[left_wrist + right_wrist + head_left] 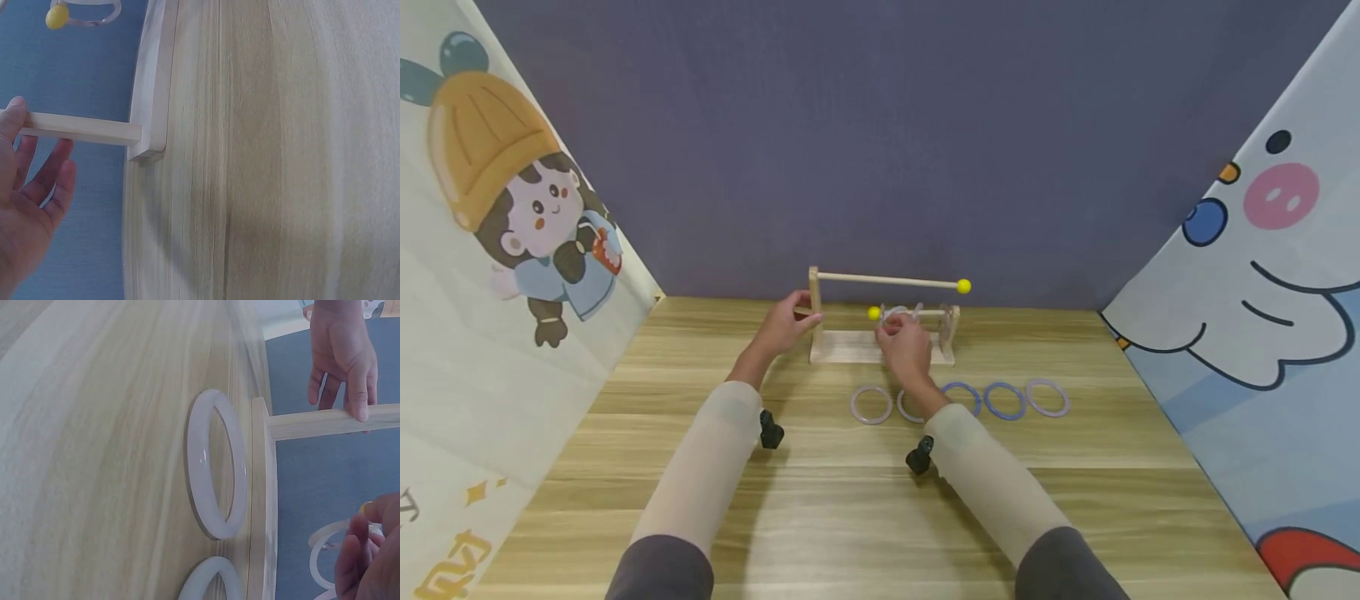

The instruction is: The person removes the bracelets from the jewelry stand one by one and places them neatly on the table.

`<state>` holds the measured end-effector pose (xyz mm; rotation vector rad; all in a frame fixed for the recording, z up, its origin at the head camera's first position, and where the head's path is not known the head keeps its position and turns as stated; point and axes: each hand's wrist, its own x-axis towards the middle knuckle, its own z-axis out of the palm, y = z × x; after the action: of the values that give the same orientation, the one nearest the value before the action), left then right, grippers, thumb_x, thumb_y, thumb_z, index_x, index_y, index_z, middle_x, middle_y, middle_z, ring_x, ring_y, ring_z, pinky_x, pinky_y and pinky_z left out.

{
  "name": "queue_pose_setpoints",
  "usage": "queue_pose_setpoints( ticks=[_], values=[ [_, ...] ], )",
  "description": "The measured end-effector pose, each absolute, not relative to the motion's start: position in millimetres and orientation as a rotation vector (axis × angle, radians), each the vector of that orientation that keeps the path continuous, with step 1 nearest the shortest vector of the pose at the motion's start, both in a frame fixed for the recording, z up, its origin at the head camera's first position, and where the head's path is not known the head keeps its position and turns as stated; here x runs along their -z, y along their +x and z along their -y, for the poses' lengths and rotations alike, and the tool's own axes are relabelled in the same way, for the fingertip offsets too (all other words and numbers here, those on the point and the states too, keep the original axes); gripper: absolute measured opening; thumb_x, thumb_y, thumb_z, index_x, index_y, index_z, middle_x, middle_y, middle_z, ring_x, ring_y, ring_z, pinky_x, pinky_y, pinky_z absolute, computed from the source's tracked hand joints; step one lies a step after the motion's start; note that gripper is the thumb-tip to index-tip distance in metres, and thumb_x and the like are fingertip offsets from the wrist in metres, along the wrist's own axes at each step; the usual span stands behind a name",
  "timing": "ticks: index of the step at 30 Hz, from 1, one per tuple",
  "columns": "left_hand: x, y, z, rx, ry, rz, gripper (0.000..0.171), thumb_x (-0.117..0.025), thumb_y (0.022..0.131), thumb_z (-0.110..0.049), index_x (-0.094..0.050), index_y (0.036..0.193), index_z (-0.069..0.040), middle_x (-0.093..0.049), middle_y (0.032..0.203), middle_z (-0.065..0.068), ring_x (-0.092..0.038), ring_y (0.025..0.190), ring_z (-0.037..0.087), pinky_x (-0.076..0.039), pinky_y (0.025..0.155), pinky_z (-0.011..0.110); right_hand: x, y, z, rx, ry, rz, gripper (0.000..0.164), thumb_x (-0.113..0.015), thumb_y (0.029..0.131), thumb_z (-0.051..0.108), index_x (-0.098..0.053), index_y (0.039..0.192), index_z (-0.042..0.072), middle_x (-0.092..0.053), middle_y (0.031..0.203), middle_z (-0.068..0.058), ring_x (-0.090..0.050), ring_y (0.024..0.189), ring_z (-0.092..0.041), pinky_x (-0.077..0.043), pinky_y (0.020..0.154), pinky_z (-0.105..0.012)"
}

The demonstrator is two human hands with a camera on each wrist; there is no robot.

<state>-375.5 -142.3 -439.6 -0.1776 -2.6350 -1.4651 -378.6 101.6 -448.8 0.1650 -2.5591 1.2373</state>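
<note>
A wooden bangle stand (842, 347) stands near the back of the table, with two rods tipped by yellow balls. My left hand (786, 323) grips its left post (87, 126), thumb on the near side and fingers behind. At the lower rod, my right hand (906, 346) pinches a pale translucent bangle (895, 312) close to the yellow end ball (874, 313); the fingertips partly hide the contact. More clear bangles (946, 321) hang by the right post. The upper rod (887, 280) carries none.
In front of the stand, a row of bangles lies on the table: a pale one (199, 462), another partly under my right forearm, two blue ones (987, 400) and a lilac one (1028, 393). A dark wall (880, 150) rises behind; printed panels flank both sides.
</note>
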Motion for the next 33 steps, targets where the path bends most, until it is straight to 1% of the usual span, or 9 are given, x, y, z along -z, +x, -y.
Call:
queue_pose_setpoints(
  ticks=[5, 12, 15, 21, 30, 33],
  values=[
    [438.7, -375.8, 141.5, 1.453, -0.175, 2.653, 0.048, -0.065, 0.101, -0.019, -0.049, 0.141, 0.0, -0.058, 0.136, 0.023, -0.064, 0.119, 0.043, -0.056, 0.099, 0.051, 448.9, -379.2, -101.5, -1.238, 0.154, 2.57, 0.018, -0.076, 0.088, 0.025, -0.077, 0.101, 0.013, -0.081, 0.094, -0.002, -0.078, 0.084, -0.022, -0.061, 0.079, -0.039],
    [437.3, -375.3, 141.4, 1.446, -0.181, 2.667, 0.047, -0.065, 0.102, -0.021, -0.048, 0.141, -0.001, -0.058, 0.136, 0.022, -0.064, 0.119, 0.043, -0.056, 0.099, 0.052, 448.1, -379.8, -101.5, -1.227, 0.18, 2.569, 0.012, -0.075, 0.09, 0.024, -0.078, 0.095, 0.014, -0.08, 0.089, 0.0, -0.077, 0.079, -0.02, -0.059, 0.075, -0.038],
    [436.8, -375.0, 141.4, 1.442, -0.187, 2.667, 0.048, -0.065, 0.102, -0.021, -0.048, 0.142, -0.001, -0.058, 0.136, 0.023, -0.064, 0.119, 0.043, -0.056, 0.099, 0.051, 447.8, -380.4, -101.4, -1.237, 0.179, 2.568, 0.012, -0.074, 0.09, 0.024, -0.078, 0.095, 0.014, -0.08, 0.089, 0.0, -0.076, 0.078, -0.019, -0.059, 0.075, -0.037],
    [436.4, -374.9, 141.8, 1.45, -0.176, 2.661, 0.047, -0.066, 0.101, -0.02, -0.049, 0.14, -0.001, -0.058, 0.135, 0.022, -0.064, 0.119, 0.043, -0.056, 0.099, 0.051, 445.1, -380.5, -100.5, -1.276, 0.173, 2.574, 0.014, -0.074, 0.09, 0.023, -0.079, 0.097, 0.013, -0.08, 0.09, -0.002, -0.077, 0.081, -0.021, -0.059, 0.082, -0.039],
    [436.7, -374.0, 141.9, 1.431, -0.171, 2.676, 0.05, -0.065, 0.102, -0.022, -0.047, 0.143, 0.0, -0.057, 0.136, 0.024, -0.063, 0.12, 0.043, -0.056, 0.1, 0.051, 442.6, -379.1, -100.6, -1.316, 0.166, 2.597, 0.014, -0.072, 0.09, 0.024, -0.078, 0.098, 0.014, -0.081, 0.091, 0.0, -0.077, 0.081, -0.02, -0.059, 0.081, -0.037],
    [437.6, -374.1, 142.2, 1.439, -0.17, 2.674, 0.049, -0.065, 0.102, -0.02, -0.047, 0.143, 0.0, -0.057, 0.136, 0.023, -0.063, 0.12, 0.044, -0.056, 0.1, 0.051, 443.2, -379.4, -100.7, -1.32, 0.161, 2.601, 0.015, -0.072, 0.09, 0.025, -0.078, 0.099, 0.015, -0.081, 0.092, 0.0, -0.077, 0.082, -0.02, -0.059, 0.082, -0.037]
  ],
)
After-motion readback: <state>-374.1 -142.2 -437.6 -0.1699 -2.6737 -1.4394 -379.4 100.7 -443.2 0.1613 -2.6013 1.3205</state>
